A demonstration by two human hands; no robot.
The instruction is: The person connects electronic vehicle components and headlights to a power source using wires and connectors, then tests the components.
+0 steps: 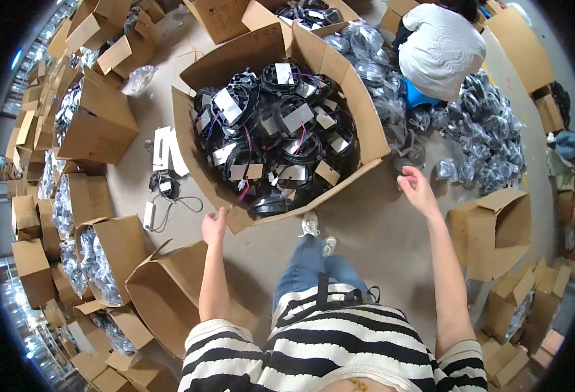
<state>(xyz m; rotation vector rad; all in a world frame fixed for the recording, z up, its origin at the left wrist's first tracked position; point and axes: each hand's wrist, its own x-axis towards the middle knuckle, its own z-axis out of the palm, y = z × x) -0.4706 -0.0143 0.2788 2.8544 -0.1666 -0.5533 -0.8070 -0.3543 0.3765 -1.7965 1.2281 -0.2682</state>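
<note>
A large open cardboard box (358, 104) stands on the floor ahead of me. It is filled with black round ring-shaped parts (261, 124) that have pale labels and red and blue wires. At the box's near left corner my left hand (213, 227) is closed, its thumb against the edge of a flap. My right hand (419, 191) hovers to the right of the box, apart from it. Its fingers are loosely bent and spread, and nothing shows in them.
Many plastic-wrapped dark parts (480, 140) lie heaped at the right, where a person in a white shirt (441, 49) bends by a blue container (419, 97). An empty box (490, 232) stands right of me, another (176, 297) at left. A corded device (164, 186) lies on the floor.
</note>
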